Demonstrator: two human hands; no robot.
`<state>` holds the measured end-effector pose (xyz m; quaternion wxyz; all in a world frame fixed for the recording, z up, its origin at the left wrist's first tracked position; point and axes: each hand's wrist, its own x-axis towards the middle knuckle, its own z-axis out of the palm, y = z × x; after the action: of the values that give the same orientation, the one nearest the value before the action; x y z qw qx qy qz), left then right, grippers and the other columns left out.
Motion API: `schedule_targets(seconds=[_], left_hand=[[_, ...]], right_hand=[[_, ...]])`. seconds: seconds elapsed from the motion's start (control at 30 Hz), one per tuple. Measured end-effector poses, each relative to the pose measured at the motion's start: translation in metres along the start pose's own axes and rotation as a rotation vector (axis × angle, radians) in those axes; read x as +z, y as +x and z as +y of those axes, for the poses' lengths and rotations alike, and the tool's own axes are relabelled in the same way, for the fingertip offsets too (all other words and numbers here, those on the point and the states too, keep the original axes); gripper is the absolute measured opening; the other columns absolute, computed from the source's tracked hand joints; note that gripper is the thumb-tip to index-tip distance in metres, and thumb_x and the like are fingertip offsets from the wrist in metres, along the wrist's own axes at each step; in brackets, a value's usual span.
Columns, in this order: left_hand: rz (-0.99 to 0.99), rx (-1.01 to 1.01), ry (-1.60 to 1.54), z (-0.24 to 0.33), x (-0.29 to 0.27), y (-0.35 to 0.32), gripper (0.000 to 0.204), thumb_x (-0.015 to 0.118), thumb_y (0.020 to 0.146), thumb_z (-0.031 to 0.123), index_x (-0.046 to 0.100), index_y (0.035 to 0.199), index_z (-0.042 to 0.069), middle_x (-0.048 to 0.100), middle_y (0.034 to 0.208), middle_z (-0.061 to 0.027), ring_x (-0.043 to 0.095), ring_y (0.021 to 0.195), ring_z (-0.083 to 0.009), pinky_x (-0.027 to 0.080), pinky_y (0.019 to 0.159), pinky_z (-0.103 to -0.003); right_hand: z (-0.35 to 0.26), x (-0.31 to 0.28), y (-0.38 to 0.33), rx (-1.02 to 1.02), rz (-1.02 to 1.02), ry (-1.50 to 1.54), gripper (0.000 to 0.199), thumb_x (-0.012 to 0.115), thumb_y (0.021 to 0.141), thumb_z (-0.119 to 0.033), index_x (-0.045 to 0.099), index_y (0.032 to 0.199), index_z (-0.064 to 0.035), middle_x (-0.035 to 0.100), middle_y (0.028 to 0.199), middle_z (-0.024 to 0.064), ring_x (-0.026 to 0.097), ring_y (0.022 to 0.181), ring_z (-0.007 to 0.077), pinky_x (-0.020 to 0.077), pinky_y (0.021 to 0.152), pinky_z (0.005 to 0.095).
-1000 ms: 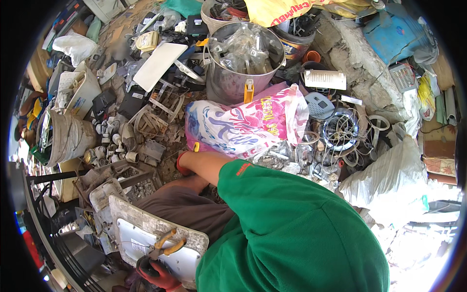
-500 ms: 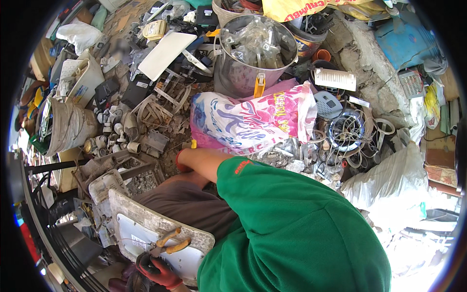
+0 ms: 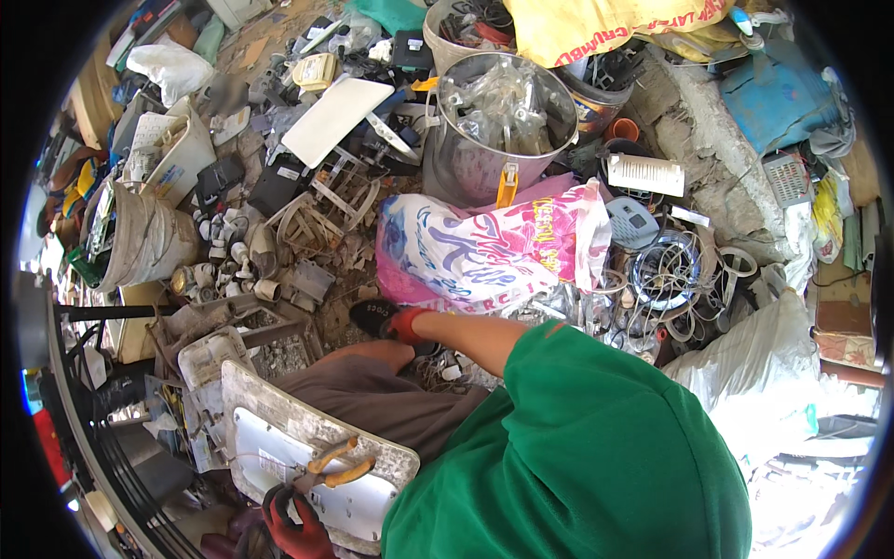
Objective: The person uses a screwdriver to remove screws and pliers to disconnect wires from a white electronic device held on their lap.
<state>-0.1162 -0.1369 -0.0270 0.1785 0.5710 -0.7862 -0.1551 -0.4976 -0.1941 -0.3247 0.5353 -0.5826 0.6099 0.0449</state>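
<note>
Left hand [image 3: 298, 532] beside pliers [image 3: 346, 471] on panel [image 3: 260, 438]; right hand [image 3: 406, 326] by dark shoe [image 3: 371, 315] (either grip: can't tell).

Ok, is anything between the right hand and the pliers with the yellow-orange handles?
Yes. In this view, the leg in brown trousers crosses the straight line from the right hand, beside the dark shoe, to the pliers. The worn panel's near-leg rim lies across it too.
</note>
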Motion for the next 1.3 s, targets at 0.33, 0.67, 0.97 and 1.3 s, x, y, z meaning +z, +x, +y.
schedule_targets(seconds=[0.33,0.67,0.97,1.3], left_hand=[[-0.132,0.069,0.199,0.015,-0.01,0.016,0.014,0.061,0.086,0.005,0.059,0.098,-0.001,0.062,0.102,-0.0205,0.058,0.102,-0.0458,0.047,0.09,-0.052],[-0.05,0.061,0.177,0.012,-0.005,0.008,0.018,0.064,0.087,0.006,0.063,0.103,-0.001,0.063,0.107,-0.0212,0.061,0.101,-0.0455,0.049,0.091,-0.05],[-0.061,-0.063,0.258,0.022,-0.001,0.007,0.018,0.062,0.088,0.009,0.061,0.102,-0.001,0.061,0.106,-0.0222,0.061,0.1,-0.0464,0.049,0.086,-0.052],[-0.056,0.039,0.306,0.011,0.004,0.004,0.026,0.059,0.092,0.011,0.054,0.111,-0.007,0.055,0.114,-0.0293,0.057,0.102,-0.052,0.046,0.087,-0.056]], right_hand=[[0.018,0.048,-0.032,0.024,0.301,0.198,0.055,0.062,0.087,-0.027,0.063,0.142,-0.0222,0.058,0.148,0.0143,0.056,0.137,0.0324,0.0439,0.115,0.0405],[0.007,0.072,-0.052,0.073,0.353,0.374,0.065,0.06,0.085,-0.02,0.054,0.15,-0.0158,0.058,0.144,0.0234,0.055,0.135,0.0392,0.0442,0.113,0.0437],[-0.003,0.074,-0.07,0.025,0.424,0.459,0.065,0.055,0.09,-0.02,0.047,0.154,-0.0129,0.059,0.142,0.025,0.057,0.133,0.0387,0.0455,0.111,0.0441],[-0.005,0.065,-0.061,0.095,0.362,0.317,0.071,0.063,0.089,-0.026,0.044,0.156,-0.0148,0.058,0.145,0.0228,0.055,0.135,0.0381,0.0436,0.113,0.0448]])
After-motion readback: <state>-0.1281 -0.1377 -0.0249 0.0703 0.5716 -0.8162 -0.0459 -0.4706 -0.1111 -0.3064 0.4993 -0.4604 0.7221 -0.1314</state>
